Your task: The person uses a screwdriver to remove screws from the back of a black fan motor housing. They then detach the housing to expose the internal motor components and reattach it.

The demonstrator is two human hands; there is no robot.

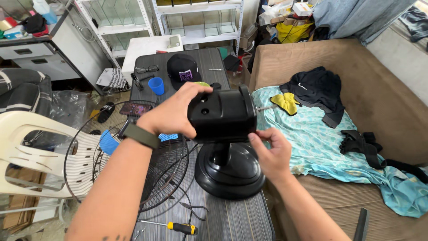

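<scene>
Your left hand [171, 117] clamps over the top of the one fan motor [221, 115]; your right hand [270, 154] pinches its lower front rim, fingers closed on it. The motor stands on its round base [229, 172], on the table [232, 221] near the right edge, the sofa [379, 89] just beyond. Left of the base: two wire grilles [156, 178], overhanging the table's left edge. In front of the base: one screwdriver [176, 227] and one pair of pliers [194, 209]. Behind the motor: one cap [183, 69], one blue cup [156, 85], one pair of glasses [146, 69].
</scene>
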